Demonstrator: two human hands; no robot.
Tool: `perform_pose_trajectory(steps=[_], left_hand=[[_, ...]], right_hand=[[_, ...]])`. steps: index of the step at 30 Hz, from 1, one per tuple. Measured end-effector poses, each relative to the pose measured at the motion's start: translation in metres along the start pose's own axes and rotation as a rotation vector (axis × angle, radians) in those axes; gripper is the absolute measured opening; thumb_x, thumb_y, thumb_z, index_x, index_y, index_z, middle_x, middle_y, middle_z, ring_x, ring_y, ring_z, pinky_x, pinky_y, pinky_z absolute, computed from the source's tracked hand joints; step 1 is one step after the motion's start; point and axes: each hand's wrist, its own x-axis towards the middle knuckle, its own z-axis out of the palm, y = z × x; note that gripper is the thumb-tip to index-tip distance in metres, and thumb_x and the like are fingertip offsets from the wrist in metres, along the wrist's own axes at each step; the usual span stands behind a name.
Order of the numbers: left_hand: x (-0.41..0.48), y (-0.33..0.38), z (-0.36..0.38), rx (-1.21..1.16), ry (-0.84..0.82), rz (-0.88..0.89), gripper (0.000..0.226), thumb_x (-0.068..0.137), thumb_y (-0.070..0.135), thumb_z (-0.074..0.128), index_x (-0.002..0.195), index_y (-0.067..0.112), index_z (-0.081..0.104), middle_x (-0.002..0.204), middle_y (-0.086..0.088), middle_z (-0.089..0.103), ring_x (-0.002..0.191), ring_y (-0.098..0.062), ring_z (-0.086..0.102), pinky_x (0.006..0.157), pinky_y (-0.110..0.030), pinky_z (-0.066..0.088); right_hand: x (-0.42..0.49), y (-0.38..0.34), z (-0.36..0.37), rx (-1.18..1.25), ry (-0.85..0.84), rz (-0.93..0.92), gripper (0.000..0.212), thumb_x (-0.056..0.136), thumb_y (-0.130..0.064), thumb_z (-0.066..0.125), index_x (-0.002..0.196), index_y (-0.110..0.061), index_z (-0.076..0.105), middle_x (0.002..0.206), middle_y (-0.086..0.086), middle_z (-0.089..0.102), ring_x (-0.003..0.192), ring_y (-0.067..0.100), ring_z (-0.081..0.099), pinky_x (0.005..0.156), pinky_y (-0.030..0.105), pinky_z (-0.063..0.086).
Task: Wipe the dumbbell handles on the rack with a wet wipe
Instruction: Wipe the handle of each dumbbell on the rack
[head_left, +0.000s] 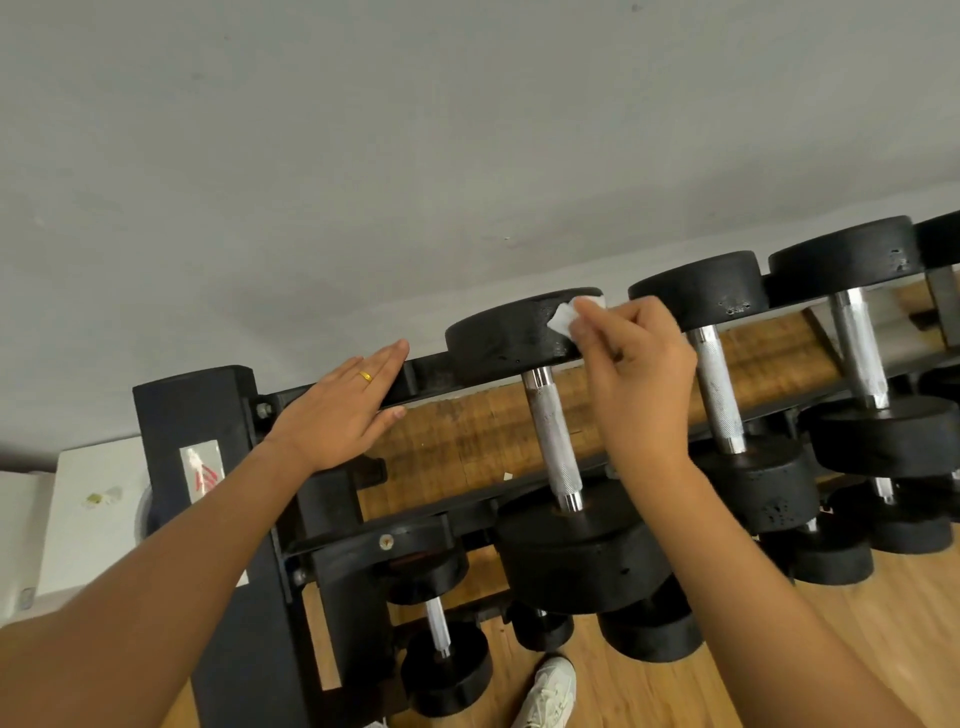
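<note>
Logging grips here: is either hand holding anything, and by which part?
The right hand pinches the wet wipe by its right edge. The left hand rests flat on the rack, holding nothing.

No legible text, brand or number to be made out: only blurred red marks, too smeared to read, on a shiny silver rectangular sticker (201, 467) stuck to the left upright of the black steel dumbbell rack (197, 400).

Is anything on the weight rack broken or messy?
Yes. The round black dumbbell heads are chipped and pitted, a small white scrap sits by the black metal rack's front rail, and the post's sticker looks crinkled.
</note>
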Motion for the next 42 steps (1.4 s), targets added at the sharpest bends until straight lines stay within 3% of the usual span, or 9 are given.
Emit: perform_pose_trajectory(steps=[2, 8, 12, 16, 20, 24, 30, 35, 42], left_hand=[[0.000, 0.001, 0.000, -0.005, 0.006, 0.002, 0.076, 0.107, 0.049, 0.036, 0.165, 0.014, 0.002, 0.170, -0.010, 0.020, 0.153, -0.026, 0.030, 0.120, -0.031, 0.012], [-0.002, 0.002, 0.000, 0.001, -0.001, -0.008, 0.076, 0.108, 0.048, 0.037, 0.165, 0.015, -0.001, 0.171, -0.008, 0.017, 0.154, -0.024, 0.028, 0.120, -0.029, 0.009], [-0.002, 0.003, -0.001, 0.009, 0.004, -0.011, 0.076, 0.107, 0.048, 0.038, 0.165, 0.014, 0.001, 0.170, -0.010, 0.019, 0.154, -0.026, 0.029, 0.120, -0.030, 0.010], [-0.002, 0.002, -0.001, 0.015, 0.001, -0.001, 0.078, 0.104, 0.056, 0.024, 0.165, 0.014, -0.001, 0.171, -0.009, 0.017, 0.155, -0.023, 0.026, 0.121, -0.029, 0.008], [-0.002, 0.002, -0.001, 0.021, 0.010, -0.013, 0.077, 0.105, 0.055, 0.025, 0.164, 0.016, -0.004, 0.172, -0.008, 0.013, 0.156, -0.022, 0.023, 0.119, -0.027, 0.004], [-0.001, 0.002, -0.002, 0.016, 0.005, -0.017, 0.077, 0.106, 0.054, 0.027, 0.165, 0.017, -0.005, 0.172, -0.007, 0.011, 0.156, -0.021, 0.020, 0.119, -0.026, 0.003], [-0.001, 0.000, -0.002, 0.025, 0.010, 0.000, 0.074, 0.109, 0.051, 0.030, 0.165, 0.015, -0.003, 0.172, -0.008, 0.012, 0.156, -0.022, 0.022, 0.122, -0.029, 0.007], [-0.002, 0.002, -0.003, 0.032, 0.017, 0.011, 0.074, 0.109, 0.050, 0.031, 0.164, 0.013, -0.003, 0.172, -0.010, 0.013, 0.156, -0.023, 0.023, 0.123, -0.031, 0.010], [-0.002, 0.001, -0.001, 0.052, 0.022, 0.009, 0.074, 0.109, 0.051, 0.029, 0.164, 0.013, -0.003, 0.172, -0.009, 0.011, 0.156, -0.022, 0.021, 0.120, -0.028, 0.004]], right_hand=[[0.014, -0.005, 0.002, 0.025, 0.005, 0.085, 0.028, 0.096, -0.015, 0.067, 0.122, -0.008, 0.070, 0.094, -0.006, 0.051, 0.078, -0.001, 0.049, 0.075, 0.004, 0.043], [-0.006, -0.009, -0.004, -0.050, -0.090, -0.105, 0.025, 0.094, -0.011, 0.069, 0.119, -0.008, 0.072, 0.091, -0.007, 0.051, 0.082, 0.009, 0.052, 0.071, 0.008, 0.041], [0.029, -0.018, 0.008, -0.056, -0.096, -0.203, 0.023, 0.093, -0.009, 0.069, 0.115, -0.003, 0.074, 0.087, 0.000, 0.054, 0.081, 0.017, 0.054, 0.072, 0.023, 0.046], [0.016, -0.005, -0.004, -0.143, -0.256, -0.536, 0.023, 0.086, 0.001, 0.073, 0.110, -0.002, 0.075, 0.086, 0.009, 0.059, 0.081, 0.024, 0.055, 0.070, 0.030, 0.048], [0.032, -0.015, 0.006, -0.152, -0.344, -0.632, 0.022, 0.084, 0.001, 0.076, 0.105, -0.004, 0.076, 0.083, 0.009, 0.059, 0.077, 0.024, 0.054, 0.063, 0.032, 0.045], [0.063, -0.040, 0.030, -0.214, -0.674, -0.810, 0.014, 0.085, -0.007, 0.077, 0.099, -0.008, 0.078, 0.084, 0.005, 0.059, 0.079, 0.019, 0.048, 0.062, 0.036, 0.045], [0.093, -0.053, 0.040, -0.264, -0.963, -0.802, 0.019, 0.092, -0.015, 0.071, 0.109, -0.017, 0.078, 0.101, 0.002, 0.067, 0.093, 0.018, 0.048, 0.078, 0.029, 0.034], [0.101, -0.072, 0.067, -0.381, -1.235, -0.666, 0.020, 0.095, -0.020, 0.065, 0.111, -0.026, 0.075, 0.108, -0.006, 0.067, 0.101, 0.008, 0.040, 0.086, 0.028, 0.039], [0.093, -0.068, 0.068, -0.465, -1.216, -0.770, 0.018, 0.093, -0.030, 0.068, 0.109, -0.033, 0.075, 0.107, -0.004, 0.062, 0.098, 0.018, 0.050, 0.083, 0.035, 0.045]])
